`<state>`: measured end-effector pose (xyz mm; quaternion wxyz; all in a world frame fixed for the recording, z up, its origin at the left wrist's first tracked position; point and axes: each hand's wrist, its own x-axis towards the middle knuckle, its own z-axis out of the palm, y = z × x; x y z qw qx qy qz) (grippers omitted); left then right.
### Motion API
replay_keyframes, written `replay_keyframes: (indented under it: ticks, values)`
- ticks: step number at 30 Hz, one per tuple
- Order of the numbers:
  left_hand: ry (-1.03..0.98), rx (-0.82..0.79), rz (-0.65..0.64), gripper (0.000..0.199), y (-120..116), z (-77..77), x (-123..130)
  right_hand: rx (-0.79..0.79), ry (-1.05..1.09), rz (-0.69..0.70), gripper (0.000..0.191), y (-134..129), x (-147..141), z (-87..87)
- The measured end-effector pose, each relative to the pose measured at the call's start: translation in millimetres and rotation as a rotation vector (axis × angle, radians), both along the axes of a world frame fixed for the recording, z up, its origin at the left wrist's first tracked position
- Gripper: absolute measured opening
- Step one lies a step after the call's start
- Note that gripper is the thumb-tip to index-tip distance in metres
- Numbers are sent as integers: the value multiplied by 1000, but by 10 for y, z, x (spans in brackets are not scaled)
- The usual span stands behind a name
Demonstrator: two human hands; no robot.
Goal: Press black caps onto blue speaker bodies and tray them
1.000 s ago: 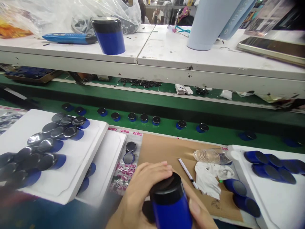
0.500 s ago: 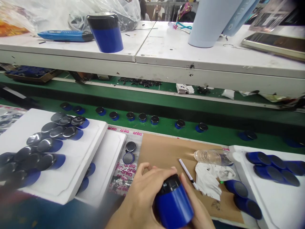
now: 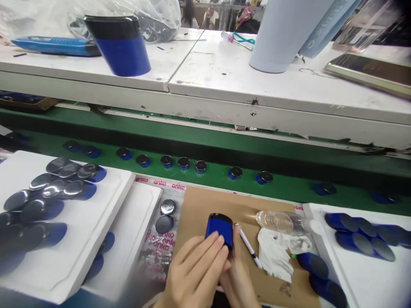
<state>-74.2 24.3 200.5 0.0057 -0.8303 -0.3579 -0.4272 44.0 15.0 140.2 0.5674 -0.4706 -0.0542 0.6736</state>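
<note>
A blue cylinder with a black end (image 3: 220, 226) is held between both my hands above the brown cardboard. My left hand (image 3: 197, 267) lies over its near left side, fingers together against the blue surface. On the right side, my right hand (image 3: 236, 265) grips the cylinder from behind and below; part of it is hidden by the left hand. A white marker pen (image 3: 248, 246) lies on the cardboard (image 3: 199, 205) just right of my hands, with a crumpled white cloth (image 3: 274, 252) beyond it. Two similar cylinders (image 3: 164, 224) stand to the left on printed plastic.
White foam trays with several blue cylinders lie at left (image 3: 105, 205) and right (image 3: 369, 273). A clear plastic bottle (image 3: 279, 221) rests on the cardboard. Several cylinders stand along the green belt (image 3: 215, 175). Above it, a white shelf (image 3: 205, 90) carries a light blue cup (image 3: 272, 38) and a phone (image 3: 369, 70).
The cylinder has turned in my hands and moved up and away from me, its black end now at the far side. My left hand has shifted from its top to its near side.
</note>
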Motion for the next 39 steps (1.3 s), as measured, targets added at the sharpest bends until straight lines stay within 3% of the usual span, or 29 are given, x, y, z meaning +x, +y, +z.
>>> replay_keyframes:
  ticks: [5,8,12,17,21,24,27,33,36,39]
  values:
    - [-47,-218,147,20,-18,-71,-280,55,-276,-5,44,321,446,-513]
    - [-23,-347,353,36,-11,-227,-478,93,-516,137,33,608,628,-786]
    - [12,-463,590,32,19,-458,-705,178,-858,297,28,1199,633,-1104]
    - [15,-576,921,29,49,-629,-1195,337,-1132,324,40,1926,566,-1197]
    - [61,-575,1156,39,100,-657,-1705,384,-1262,283,43,2151,493,-1237]
    - [95,-543,1326,59,96,-638,-2026,416,-1310,267,47,1939,394,-1355]
    - [86,-517,1426,73,30,-649,-2253,474,-1307,279,48,1375,339,-1489]
    - [-15,-578,1391,55,-114,-724,-2484,399,-1295,293,41,115,538,-1598]
    - [-145,-600,1401,62,-116,-645,-2514,340,-1284,289,39,-172,692,-1552]
    - [-357,-653,1364,78,-92,-492,-2343,299,-1248,277,43,-242,767,-1397]
